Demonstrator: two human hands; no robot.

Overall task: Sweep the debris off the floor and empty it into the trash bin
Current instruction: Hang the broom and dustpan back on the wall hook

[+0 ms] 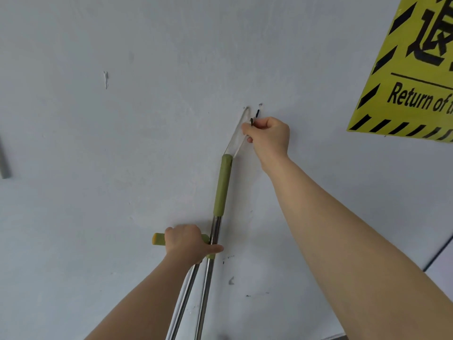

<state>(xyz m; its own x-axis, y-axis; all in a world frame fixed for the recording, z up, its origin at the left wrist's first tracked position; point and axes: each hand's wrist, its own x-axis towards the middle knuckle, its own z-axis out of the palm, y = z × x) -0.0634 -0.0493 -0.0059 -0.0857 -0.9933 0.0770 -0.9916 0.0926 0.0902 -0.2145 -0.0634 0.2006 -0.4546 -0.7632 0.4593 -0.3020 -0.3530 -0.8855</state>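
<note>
- R hand [268,136] is pinching white loop [239,138] by wall hook [257,113].
- L hand [188,244] is gripping dustpan handle [158,239] + broom pole [221,187] together.
- Step: prob. unhooking tools; next needs lifting loop clear.

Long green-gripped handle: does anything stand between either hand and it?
Nothing visible does. The left hand grips its metal shaft together with a second handle, and the right hand pinches the white loop at its top, against the wall beside a small black hook.
</note>
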